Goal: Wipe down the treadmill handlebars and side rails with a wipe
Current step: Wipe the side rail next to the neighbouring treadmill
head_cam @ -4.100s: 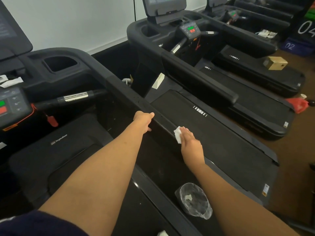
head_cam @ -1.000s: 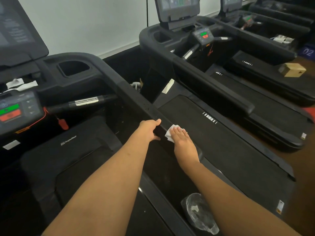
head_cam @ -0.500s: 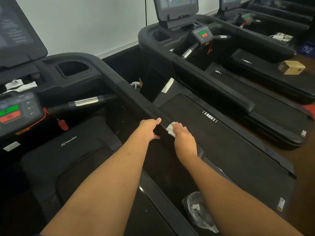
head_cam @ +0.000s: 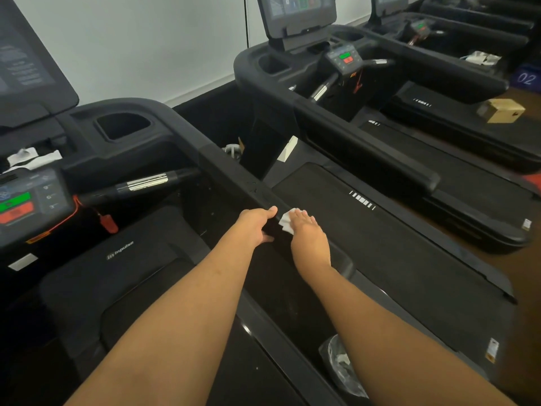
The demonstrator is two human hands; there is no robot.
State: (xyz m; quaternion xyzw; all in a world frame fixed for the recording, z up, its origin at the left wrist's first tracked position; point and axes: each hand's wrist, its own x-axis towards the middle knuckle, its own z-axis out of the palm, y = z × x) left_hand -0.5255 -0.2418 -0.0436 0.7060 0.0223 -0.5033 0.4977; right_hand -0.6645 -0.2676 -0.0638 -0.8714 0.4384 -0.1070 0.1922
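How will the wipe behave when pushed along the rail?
Likely floppy: the wipe is crumpled, bunching out from under the right hand. Probably very light; it looks thin. Could fold over rather than slide flat on the rail without firm pressure.

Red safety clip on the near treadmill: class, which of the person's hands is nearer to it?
Left. The left hand grips the rail to the right of the clip; the right hand, pressing the wipe, lies farther right again.
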